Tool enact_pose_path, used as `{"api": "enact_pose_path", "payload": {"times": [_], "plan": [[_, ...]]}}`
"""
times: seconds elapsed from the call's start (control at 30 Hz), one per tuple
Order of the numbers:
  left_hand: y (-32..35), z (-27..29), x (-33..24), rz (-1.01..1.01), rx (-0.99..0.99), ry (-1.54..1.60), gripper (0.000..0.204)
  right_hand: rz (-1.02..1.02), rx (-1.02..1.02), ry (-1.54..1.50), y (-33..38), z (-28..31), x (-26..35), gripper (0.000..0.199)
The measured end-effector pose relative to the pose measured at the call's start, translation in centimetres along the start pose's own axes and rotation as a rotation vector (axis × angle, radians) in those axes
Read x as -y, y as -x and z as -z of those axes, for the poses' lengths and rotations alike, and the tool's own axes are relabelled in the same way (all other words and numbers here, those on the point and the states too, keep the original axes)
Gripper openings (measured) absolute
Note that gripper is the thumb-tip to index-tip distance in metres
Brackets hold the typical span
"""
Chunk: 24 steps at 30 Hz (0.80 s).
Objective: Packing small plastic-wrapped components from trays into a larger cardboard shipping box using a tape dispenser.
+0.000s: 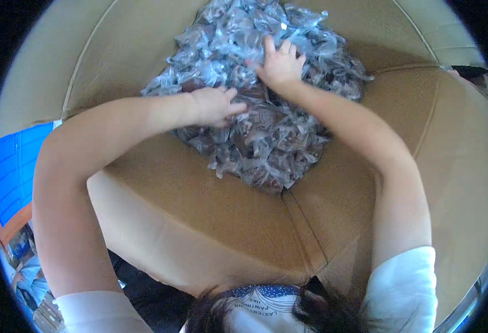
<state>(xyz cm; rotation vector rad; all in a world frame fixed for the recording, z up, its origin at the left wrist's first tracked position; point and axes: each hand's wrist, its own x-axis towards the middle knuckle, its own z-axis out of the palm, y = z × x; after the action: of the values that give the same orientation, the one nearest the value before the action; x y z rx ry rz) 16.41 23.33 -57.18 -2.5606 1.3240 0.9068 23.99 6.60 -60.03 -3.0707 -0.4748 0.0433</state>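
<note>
Both my arms reach down into a large brown cardboard box point(199, 200). At its bottom lies a heap of small clear plastic packets point(271, 144) with dark reddish-brown contents that I cannot make out exactly. My left hand point(215, 105) rests on the left side of the heap, its fingers apart and pointing right. Farther in and to the right, my right hand point(280, 62) lies spread over the packets, somewhat blurred. Neither hand visibly grips a packet, though some fingertips sink among the wrappers.
The box's walls rise around the heap, and its near edge point(144, 266) runs just in front of my body. Outside at the left are a blue panel point(12, 172), an orange-brown strip point(13, 225) and a person in light blue clothing point(32, 283).
</note>
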Motion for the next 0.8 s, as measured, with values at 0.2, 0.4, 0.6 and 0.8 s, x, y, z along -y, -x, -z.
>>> {"api": "enact_pose_path", "payload": {"times": [0.2, 0.4, 0.6, 0.8], "plan": [[0.6, 0.8, -0.9, 0.149, 0.342, -0.074, 0.059, 0.151, 0.380, -0.077, -3.1, 3.6, -2.3, 0.071], [0.8, 4.8, 4.6, -0.067, 0.430, 0.314, 0.068, 0.323, 0.601, 0.072, -2.5, 4.3, -2.6, 0.076], [-1.7, 7.6, 11.8, 0.647, -0.473, 0.171, 0.078, -0.144, 0.404, -0.259, -12.5, 4.2, -4.0, 0.057], [-6.6, 6.2, 12.2, 0.689, -0.433, 0.387, 0.087, -0.044, 0.035, 0.016, -10.2, 1.3, -6.0, 0.030]]}}
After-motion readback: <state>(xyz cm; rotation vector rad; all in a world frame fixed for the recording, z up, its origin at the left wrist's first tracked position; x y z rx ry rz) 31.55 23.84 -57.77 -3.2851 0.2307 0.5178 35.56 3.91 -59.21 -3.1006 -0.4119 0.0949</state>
